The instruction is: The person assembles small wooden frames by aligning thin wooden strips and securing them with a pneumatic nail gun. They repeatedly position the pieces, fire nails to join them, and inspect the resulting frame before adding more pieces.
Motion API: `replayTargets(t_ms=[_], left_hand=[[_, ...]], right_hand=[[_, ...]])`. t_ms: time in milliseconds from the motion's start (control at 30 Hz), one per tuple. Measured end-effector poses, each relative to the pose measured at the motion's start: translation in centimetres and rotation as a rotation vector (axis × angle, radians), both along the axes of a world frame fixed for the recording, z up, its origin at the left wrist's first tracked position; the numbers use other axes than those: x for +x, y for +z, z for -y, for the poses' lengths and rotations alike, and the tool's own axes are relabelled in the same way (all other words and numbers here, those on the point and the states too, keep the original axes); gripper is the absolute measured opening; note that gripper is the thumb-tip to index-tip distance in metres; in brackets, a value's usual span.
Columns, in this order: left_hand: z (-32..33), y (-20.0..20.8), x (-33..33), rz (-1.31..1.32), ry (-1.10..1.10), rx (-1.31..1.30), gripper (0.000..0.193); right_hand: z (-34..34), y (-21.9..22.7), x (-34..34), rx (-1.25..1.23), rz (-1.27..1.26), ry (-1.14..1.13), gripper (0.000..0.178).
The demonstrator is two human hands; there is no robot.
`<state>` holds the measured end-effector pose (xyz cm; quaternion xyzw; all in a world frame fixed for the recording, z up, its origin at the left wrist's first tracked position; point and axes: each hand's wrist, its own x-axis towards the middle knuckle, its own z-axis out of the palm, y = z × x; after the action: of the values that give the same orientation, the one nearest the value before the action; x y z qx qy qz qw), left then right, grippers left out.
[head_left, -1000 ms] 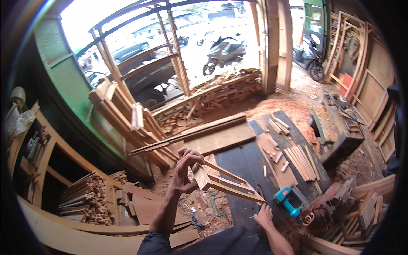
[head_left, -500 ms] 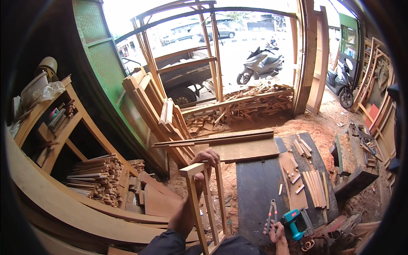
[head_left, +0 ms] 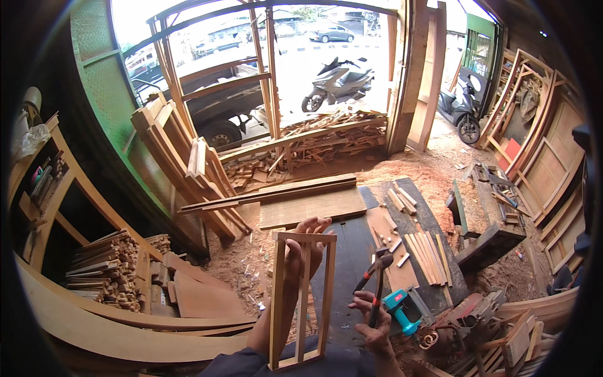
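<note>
My left hand [head_left: 312, 231] holds a small rectangular wooden frame [head_left: 277, 301] by its top bar. The frame stands upright in front of me, with a slim middle bar between its two side bars. My fingers reach past the top bar and part of the palm is hidden behind the wood. In my right hand [head_left: 375, 330] is a pair of pincers [head_left: 377, 286], its handles spread and its head pointing up. A teal nail gun [head_left: 401, 312] lies on the dark workbench [head_left: 342, 276] just right of that hand.
Wooden strips [head_left: 428, 257] and short blocks lie on the bench's right side. A rusty machine [head_left: 468, 314] stands at the near right. Stacked sticks [head_left: 103, 270] fill the left, scrap wood [head_left: 339, 147] lies ahead, and a motorcycle [head_left: 339, 85] is parked outside.
My view has swung right. The wooden frame has turned to face me more squarely, and my left fingers have straightened. The pincers have come up nearer the frame, their handles wider apart.
</note>
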<state>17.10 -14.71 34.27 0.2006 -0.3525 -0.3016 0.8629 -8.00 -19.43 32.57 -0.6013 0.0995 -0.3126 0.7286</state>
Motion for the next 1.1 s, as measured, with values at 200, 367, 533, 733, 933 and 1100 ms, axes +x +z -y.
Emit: replayTargets(t_ms=[200, 367, 533, 733, 933, 1100], left_hand=[[-0.3, -3.1, 0.7, -0.103, -0.168, 0.321, 0.081], [0.1, -2.4, 0.2, -0.020, -0.254, 0.278, 0.088], [0.2, -0.4, 0.7, 0.033, -0.363, 0.372, 0.103], [1.0, -0.7, 0.8, 0.127, -0.307, 0.369, 0.086], [1.4, -1.2, 2.1, 0.219, -0.318, 0.381, 0.089], [1.3, -1.0, 2.6, 0.230, -0.371, 0.312, 0.095]], right_hand=[[1.1, 3.5, -3.8, -0.553, 0.042, -0.414, 0.031], [1.2, 5.1, -3.4, -0.116, 0.363, -0.027, 0.063], [1.7, 5.5, -3.6, 0.050, -0.008, -0.005, 0.080], [0.4, 5.1, -2.4, 0.694, -0.044, 0.422, 0.083], [-0.4, 5.1, 0.1, 0.773, 0.031, 0.614, 0.078], [-0.9, 3.5, 2.3, 0.849, 0.128, 0.703, 0.078]])
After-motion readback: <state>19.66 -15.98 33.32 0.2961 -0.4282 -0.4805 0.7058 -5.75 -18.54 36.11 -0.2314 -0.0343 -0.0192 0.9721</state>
